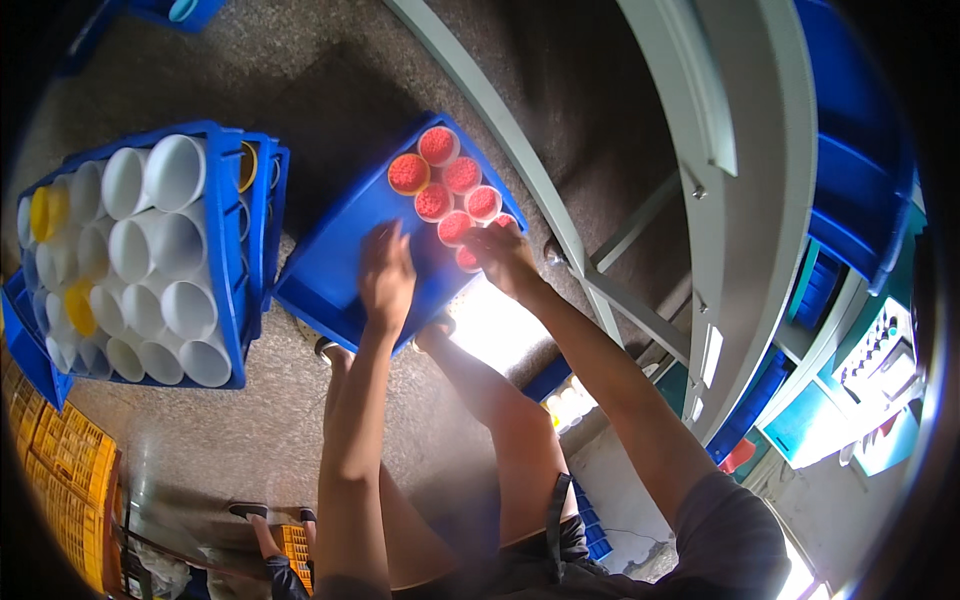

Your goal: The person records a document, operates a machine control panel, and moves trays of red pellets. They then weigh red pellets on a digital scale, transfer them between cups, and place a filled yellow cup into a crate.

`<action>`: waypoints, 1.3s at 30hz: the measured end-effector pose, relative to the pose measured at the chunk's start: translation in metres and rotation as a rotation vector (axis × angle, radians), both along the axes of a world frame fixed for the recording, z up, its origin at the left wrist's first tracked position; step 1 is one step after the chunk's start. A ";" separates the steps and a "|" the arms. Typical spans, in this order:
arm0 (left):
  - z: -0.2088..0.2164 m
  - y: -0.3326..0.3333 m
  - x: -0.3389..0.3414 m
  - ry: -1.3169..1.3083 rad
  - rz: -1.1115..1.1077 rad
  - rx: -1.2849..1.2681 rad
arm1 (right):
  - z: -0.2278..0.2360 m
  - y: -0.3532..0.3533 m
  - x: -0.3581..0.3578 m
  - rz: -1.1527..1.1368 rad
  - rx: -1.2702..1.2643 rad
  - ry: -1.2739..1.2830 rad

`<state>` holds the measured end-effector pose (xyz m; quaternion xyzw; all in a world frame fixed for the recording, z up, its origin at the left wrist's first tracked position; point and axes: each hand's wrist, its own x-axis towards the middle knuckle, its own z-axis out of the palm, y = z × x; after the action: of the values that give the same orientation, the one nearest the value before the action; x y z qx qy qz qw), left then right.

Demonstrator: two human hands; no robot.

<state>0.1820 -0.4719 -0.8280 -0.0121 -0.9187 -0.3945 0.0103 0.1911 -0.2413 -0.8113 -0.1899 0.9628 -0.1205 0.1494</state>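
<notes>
A blue tray (335, 250) lies in front of my legs. Several round cups filled with red pellets stand together along its far right side; one cup (409, 174) is yellow and the others, such as this white cup (438, 146), are pale. My right hand (505, 258) is at the near end of the group, its fingers closed around a cup of red pellets (504, 222). That hand partly covers the neighbouring cups. Over the bare part of the tray is my left hand (388, 272), smeared by motion, with no object visible in it.
To the left, a blue crate (225, 260) holds stacked white cups and a few yellow ones, mouths sideways. Yellow crates (65, 455) are at lower left, near another person's legs (265, 540). A grey metal frame (640, 310) rises close on the right, with blue bins (855, 150) beyond.
</notes>
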 end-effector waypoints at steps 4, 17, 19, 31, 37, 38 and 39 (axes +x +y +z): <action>0.000 -0.082 0.093 0.043 0.454 -0.229 | -0.007 0.006 -0.024 -0.364 0.040 0.046; 0.006 -0.111 0.178 -0.694 0.627 0.088 | -0.057 0.048 -0.059 -0.707 -0.098 -0.261; 0.044 -0.098 0.195 -0.856 0.656 0.088 | -0.036 0.056 -0.033 -0.759 -0.114 -0.234; 0.087 0.003 0.359 -0.957 0.706 0.064 | -0.051 0.143 0.161 -0.914 -0.163 -0.482; 0.012 0.061 0.437 -1.133 0.725 0.005 | -0.123 0.185 0.207 -0.902 -0.066 -0.616; -0.005 0.067 0.443 -1.122 0.756 0.005 | -0.135 0.188 0.211 -0.899 -0.077 -0.608; -0.024 0.071 0.445 -1.109 0.754 -0.005 | -0.146 0.191 0.212 -0.903 -0.081 -0.602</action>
<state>0.6273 -0.4013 -0.8518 0.5142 -0.7302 -0.3099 -0.3261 0.4030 -0.0507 -0.9570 0.2796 0.8580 -0.2588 0.3445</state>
